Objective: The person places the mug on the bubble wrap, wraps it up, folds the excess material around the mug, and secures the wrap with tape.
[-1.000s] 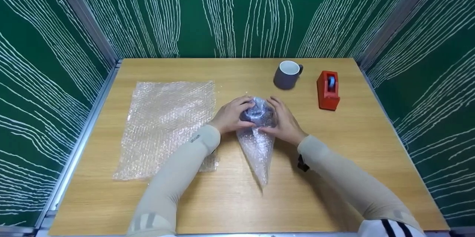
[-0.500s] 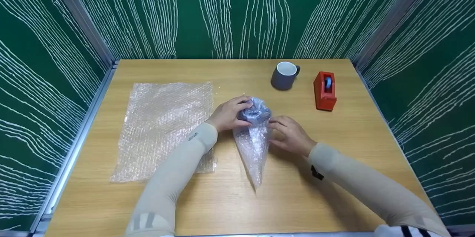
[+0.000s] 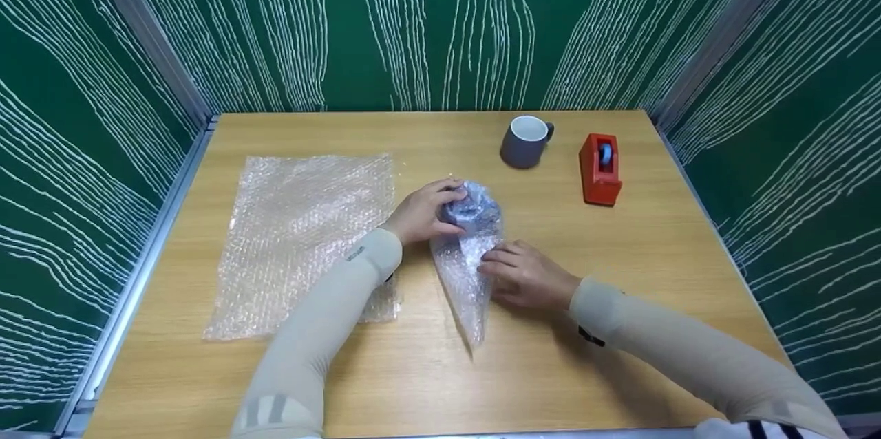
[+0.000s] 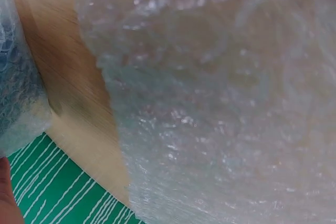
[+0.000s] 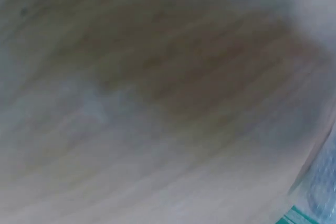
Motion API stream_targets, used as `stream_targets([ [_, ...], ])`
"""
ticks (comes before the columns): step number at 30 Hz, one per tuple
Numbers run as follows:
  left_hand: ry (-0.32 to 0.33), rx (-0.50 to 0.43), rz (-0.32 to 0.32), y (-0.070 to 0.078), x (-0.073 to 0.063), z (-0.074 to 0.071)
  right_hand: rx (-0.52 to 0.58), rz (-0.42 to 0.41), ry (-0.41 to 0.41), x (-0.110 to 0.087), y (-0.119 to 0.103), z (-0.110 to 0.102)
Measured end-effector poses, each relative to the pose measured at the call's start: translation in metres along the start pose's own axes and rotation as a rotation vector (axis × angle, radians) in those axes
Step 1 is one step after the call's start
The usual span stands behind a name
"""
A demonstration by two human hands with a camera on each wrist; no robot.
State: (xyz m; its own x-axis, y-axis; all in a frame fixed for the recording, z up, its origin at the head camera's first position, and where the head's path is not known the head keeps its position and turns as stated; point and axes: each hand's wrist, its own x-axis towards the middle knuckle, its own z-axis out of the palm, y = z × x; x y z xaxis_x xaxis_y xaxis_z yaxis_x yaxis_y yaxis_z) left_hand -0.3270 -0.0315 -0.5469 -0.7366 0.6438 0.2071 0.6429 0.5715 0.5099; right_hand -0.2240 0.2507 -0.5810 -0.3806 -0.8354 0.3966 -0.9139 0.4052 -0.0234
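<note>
Near the middle of the table, in the head view, lies a bundle of bubble wrap (image 3: 480, 210) around something dark and rounded, mostly hidden by the clear layers. Its lower part narrows to a pointed tail (image 3: 466, 301) toward the front. My left hand (image 3: 425, 212) grips the bundle's rounded end from the left, thumb below and fingers above. Lower down, my right hand (image 3: 530, 277) pinches the right edge of the tail with curled fingers. In the left wrist view the wrapped bundle (image 4: 18, 93) shows at the left edge, beside a fingertip.
A flat bubble wrap sheet (image 3: 310, 232) covers the left of the wooden table (image 3: 399, 384). At the back right stand a dark grey mug (image 3: 523, 144) and a red tape dispenser (image 3: 600, 170). Green panels (image 3: 461, 26) with white lines enclose the back and sides.
My right hand has left the rounded end of the bundle and slid down to the right edge of its tail. My left hand keeps its grip.
</note>
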Motion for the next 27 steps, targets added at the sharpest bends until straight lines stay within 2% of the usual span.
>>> stream_targets([
  [6,-0.007,-0.002,-0.018,0.000,0.001,0.000,-0.018,-0.008,-0.105,0.005,-0.010,0.001],
  [9,-0.005,-0.006,-0.021,-0.001,0.001,0.000,-0.044,-0.035,-0.128,0.009,-0.012,0.002],
  [15,-0.007,-0.045,-0.026,0.000,0.002,0.000,-0.121,-0.150,-0.083,0.014,-0.015,0.008],
  [22,-0.012,-0.045,-0.049,0.000,0.002,0.000,-0.174,-0.143,-0.095,0.018,-0.019,0.009],
  [27,-0.011,-0.045,-0.051,0.001,0.001,0.000,-0.162,-0.143,-0.050,0.020,-0.020,0.006],
])
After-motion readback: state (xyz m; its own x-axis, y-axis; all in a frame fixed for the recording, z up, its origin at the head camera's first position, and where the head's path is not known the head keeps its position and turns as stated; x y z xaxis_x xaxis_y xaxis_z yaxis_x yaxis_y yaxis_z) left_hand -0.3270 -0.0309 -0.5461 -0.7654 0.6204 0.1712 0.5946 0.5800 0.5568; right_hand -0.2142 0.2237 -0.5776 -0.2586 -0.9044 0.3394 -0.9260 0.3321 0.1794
